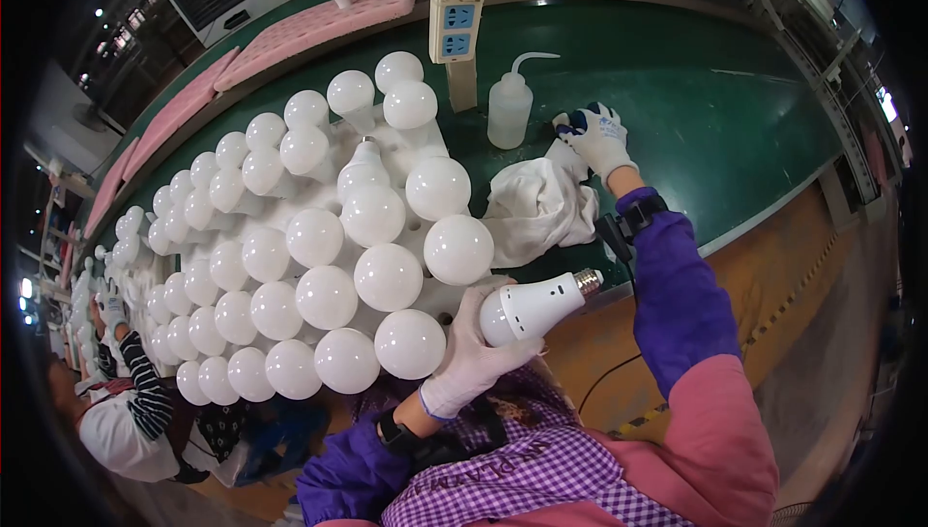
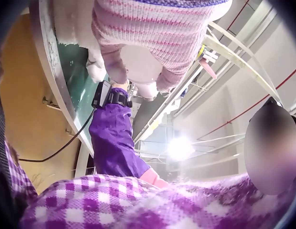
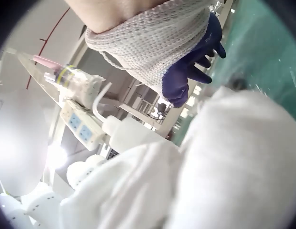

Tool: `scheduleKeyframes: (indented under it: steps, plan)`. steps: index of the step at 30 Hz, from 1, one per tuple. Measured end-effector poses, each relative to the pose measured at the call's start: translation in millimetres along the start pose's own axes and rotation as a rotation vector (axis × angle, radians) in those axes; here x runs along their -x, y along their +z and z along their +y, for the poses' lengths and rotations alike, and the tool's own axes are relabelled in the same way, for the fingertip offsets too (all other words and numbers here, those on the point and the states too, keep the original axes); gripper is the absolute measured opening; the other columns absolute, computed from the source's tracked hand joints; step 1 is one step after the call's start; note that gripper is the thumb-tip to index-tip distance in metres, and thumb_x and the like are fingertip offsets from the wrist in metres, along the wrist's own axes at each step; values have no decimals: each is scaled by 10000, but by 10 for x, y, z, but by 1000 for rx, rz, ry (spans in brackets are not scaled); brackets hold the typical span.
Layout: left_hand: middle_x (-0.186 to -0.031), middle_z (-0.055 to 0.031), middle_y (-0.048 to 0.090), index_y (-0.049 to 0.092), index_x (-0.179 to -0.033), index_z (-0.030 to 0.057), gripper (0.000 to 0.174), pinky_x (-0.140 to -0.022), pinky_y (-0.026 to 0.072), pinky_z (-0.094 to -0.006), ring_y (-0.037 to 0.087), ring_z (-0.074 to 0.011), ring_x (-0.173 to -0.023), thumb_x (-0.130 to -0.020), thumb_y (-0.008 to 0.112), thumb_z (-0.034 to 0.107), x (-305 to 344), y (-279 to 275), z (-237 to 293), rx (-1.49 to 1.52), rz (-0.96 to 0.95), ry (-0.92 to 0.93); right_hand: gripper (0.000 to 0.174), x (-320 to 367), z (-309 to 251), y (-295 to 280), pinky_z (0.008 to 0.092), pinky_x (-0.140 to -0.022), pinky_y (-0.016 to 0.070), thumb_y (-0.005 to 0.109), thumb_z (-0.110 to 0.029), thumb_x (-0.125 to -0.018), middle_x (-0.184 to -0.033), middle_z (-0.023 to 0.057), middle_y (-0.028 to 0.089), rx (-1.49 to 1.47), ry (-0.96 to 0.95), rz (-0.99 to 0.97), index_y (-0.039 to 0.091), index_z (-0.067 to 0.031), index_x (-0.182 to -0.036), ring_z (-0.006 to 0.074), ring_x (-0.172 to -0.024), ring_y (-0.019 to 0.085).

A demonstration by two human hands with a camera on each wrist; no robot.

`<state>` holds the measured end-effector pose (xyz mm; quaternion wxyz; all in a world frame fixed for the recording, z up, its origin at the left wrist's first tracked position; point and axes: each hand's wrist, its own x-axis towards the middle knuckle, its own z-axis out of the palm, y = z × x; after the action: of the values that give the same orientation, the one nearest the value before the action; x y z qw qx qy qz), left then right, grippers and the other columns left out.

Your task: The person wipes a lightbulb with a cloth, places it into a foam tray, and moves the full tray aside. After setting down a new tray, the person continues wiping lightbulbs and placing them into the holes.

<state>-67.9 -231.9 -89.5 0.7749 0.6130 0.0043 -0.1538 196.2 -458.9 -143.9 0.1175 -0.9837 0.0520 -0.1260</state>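
Observation:
In the head view my left hand [image 1: 467, 358], in a pale knit glove, grips a white light bulb [image 1: 541, 309] round its dome. The bulb lies tilted, its metal screw base pointing up and right. From the left wrist view the gloved fingers [image 2: 117, 71] wrap the bulb [image 2: 140, 64] on both sides. My right hand [image 1: 596, 140] wears a white glove with a dark blue palm. It hovers over the green table by the upper end of a crumpled white cloth [image 1: 541, 203]. Its blue fingers [image 3: 198, 74] are loosely bent in the right wrist view, with nothing between them.
Rows of white bulbs [image 1: 324, 297] stand dome up in a holder on the left. A squeeze bottle [image 1: 509, 109] and a socket strip [image 1: 457, 19] stand behind the cloth. Pink foam trays [image 1: 319, 34] line the far edge. Another person [image 1: 126, 421] works at far left.

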Motion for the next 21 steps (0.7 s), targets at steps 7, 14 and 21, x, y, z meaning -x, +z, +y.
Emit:
scheduleKeyframes:
  steps: [7,14,21]
  plan:
    - [-1030,-155,547,344,-1258,-14,709,-653,525,-280,611,-191,-788,-692,756,94,6,33,133,156,20,-122,236,448,69,-699,254,-739,483,598,36,-792,-930,49,648,-1315,-73,-312,607,-7,-1024,130,-814,605]
    - [-1110,-154,526,351,-1245,-45,688,-807,519,-298,586,-195,-964,-714,755,122,-24,55,166,106,37,-122,386,1544,9,-1746,313,-831,465,735,-18,-697,-1153,143,559,-941,-490,-394,578,-23,-1050,213,-981,575]
    - [-1123,-143,514,385,-1244,-27,701,-824,504,-299,569,-178,-985,-684,772,139,-9,38,222,59,-13,-145,353,1848,-140,-1792,424,-897,450,721,-113,-674,-1105,108,597,-286,-981,-148,591,-65,-998,296,-1002,585]
